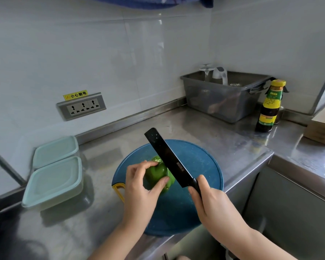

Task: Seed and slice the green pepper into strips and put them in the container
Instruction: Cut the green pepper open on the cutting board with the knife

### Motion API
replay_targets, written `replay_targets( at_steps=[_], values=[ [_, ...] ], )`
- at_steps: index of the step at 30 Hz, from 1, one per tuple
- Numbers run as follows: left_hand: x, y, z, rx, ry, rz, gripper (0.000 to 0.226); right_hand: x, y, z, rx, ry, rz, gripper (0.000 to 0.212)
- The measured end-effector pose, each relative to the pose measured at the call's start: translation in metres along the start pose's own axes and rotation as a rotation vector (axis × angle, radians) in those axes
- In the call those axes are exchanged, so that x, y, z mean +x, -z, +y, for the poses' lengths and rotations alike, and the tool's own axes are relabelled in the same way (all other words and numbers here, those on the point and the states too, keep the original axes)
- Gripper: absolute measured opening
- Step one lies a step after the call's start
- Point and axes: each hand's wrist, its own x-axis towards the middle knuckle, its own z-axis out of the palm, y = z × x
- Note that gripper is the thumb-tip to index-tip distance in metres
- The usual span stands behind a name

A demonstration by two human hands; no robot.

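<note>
Pepper [158,175] gripped on board [204,166] by left hand [139,184]; right hand [210,201] grips knife [169,158] — blade seemingly beside stem. Hold firm, clear of edge — cut straight down.

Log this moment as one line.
step: cutting | left hand: holds pepper on board | right hand: grips knife, blade at pepper | strips: none | containers: lidded

You're looking forward and down from head height through one wide-angle camera, facing the corner of the steel counter [223,136]; the blue cutting board [199,166] is sitting close below, the tiled wall [83,53] filling the top.
</note>
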Motion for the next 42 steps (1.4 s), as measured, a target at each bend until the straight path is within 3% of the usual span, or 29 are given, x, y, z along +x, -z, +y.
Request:
replay_targets(
  at_steps=[21, 34, 42],
  values=[
    [0.001, 0.005, -0.009, -0.051, 0.018, 0.000, 0.041, 0.019, 0.005, -0.002, 0.004, 0.057, -0.102, 0.023],
    [0.003, 0.004, -0.010, -0.059, 0.053, -0.016, 0.042, 0.046, 0.029, -0.013, -0.147, 0.082, -0.185, 0.026],
    [0.003, 0.003, -0.002, -0.099, 0.131, -0.023, 0.037, 0.022, 0.015, -0.007, -0.051, 0.029, -0.123, 0.024]
  ],
)
